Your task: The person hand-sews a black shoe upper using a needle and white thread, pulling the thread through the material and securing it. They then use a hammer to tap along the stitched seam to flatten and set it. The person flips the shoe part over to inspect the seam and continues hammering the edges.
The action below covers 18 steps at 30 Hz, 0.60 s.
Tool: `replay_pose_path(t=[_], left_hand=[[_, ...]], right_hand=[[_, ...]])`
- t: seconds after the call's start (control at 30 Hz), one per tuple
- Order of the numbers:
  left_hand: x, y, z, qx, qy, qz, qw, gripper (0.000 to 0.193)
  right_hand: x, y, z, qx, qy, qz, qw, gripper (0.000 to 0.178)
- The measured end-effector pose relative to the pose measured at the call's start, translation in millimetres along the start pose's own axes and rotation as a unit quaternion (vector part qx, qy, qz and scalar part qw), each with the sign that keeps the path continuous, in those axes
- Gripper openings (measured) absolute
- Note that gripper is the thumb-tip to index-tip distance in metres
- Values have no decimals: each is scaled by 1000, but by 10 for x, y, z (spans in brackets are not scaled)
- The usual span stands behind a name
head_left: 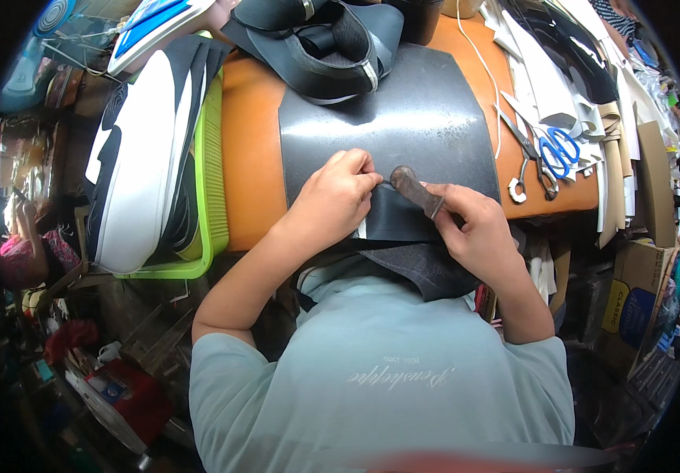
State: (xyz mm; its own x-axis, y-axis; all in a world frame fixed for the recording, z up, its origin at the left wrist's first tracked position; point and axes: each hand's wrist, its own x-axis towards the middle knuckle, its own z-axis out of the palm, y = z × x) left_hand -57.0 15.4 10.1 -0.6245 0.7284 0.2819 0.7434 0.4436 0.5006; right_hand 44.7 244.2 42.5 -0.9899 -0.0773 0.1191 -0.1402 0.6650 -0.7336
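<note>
My left hand [333, 193] is closed in a pinch on the edge of a smooth black piece of sheet material [393, 219], which lies near the front of the dark work board [426, 130]. In my right hand [478, 227] is a short brown tool with a rounded end [414, 188], gripped between thumb and fingers. Its rounded end is just right of my left fingertips, over the black piece. What its other end looks like is hidden by my right fingers. A dark textured flap [426, 268] hangs at the front edge, against my shirt.
A green basket [215, 189] with white and black cut pieces [139, 169] stands at left. Black straps [324, 47] are heaped at the back. Dark-handled scissors [525, 150] and blue-handled scissors [558, 150] lie right on the orange surface [253, 150], beside white strips [545, 71].
</note>
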Motion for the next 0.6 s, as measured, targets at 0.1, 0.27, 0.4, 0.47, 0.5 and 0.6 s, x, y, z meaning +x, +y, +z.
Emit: replay_pose_path(t=[0.1, 0.27, 0.4, 0.47, 0.5, 0.6], left_hand=[[15, 10, 2, 22, -26, 7, 999, 20], [12, 70, 44, 76, -41, 12, 996, 15], [3, 63, 32, 70, -39, 16, 997, 16], [-3, 48, 23, 47, -44, 1, 998, 16], [-2, 39, 21, 39, -35, 3, 999, 15], [-11, 14, 19, 11, -14, -1, 1000, 12]], right_hand=[[-1, 7, -26, 6, 0, -9, 1000, 31], [14, -25, -62, 107, 34, 20, 993, 36], [72, -65, 6, 103, 65, -17, 992, 35], [101, -67, 7, 48, 2, -19, 999, 36], [109, -67, -9, 50, -8, -13, 999, 36], [115, -76, -16, 113, 21, 11, 993, 33]])
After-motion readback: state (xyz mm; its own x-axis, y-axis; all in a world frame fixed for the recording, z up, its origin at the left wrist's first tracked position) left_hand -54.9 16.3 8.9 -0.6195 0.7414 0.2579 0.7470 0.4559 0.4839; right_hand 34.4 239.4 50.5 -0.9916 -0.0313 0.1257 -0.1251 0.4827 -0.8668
